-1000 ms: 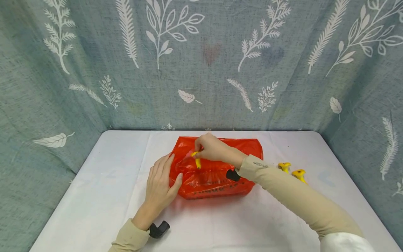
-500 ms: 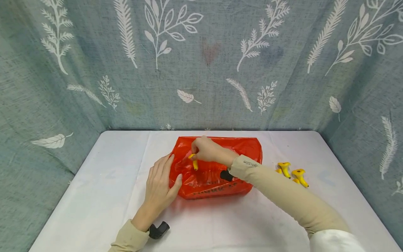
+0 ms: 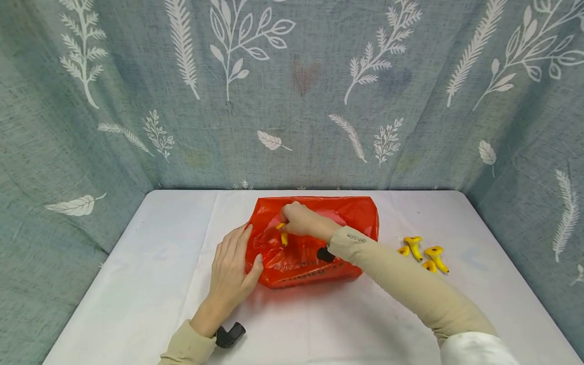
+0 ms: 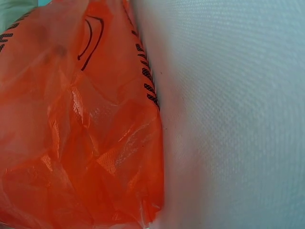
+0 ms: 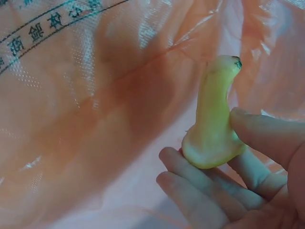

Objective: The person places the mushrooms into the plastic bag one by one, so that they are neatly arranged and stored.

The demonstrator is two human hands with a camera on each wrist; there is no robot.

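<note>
My right hand (image 3: 303, 221) is over the mouth of a red plastic bag (image 3: 337, 205) in the head view. It holds a yellow trumpet-shaped mushroom (image 3: 284, 238), which looks like a chanterelle. In the right wrist view, the thumb and fingers pinch the mushroom (image 5: 214, 114) by its cap, and its stem points up to a dark tip. My left hand (image 3: 232, 261) lies along the bag's left side, fingers straight and thumb spread at the near rim. Only the bag's crinkled wall (image 4: 81, 143) and the table show in the left wrist view; no fingers appear there.
Several yellow mushrooms (image 3: 414, 248) lie on the white table (image 3: 173, 243) to the right of the bag, close to my right forearm. A grey-green curtain (image 3: 274, 101) with white leaf prints stands behind the table and along both sides.
My right hand has shifted slightly left and down over the bag with the mushroom in it. The forearm moved left, uncovering more mushrooms on the right. My left hand stays in place.
</note>
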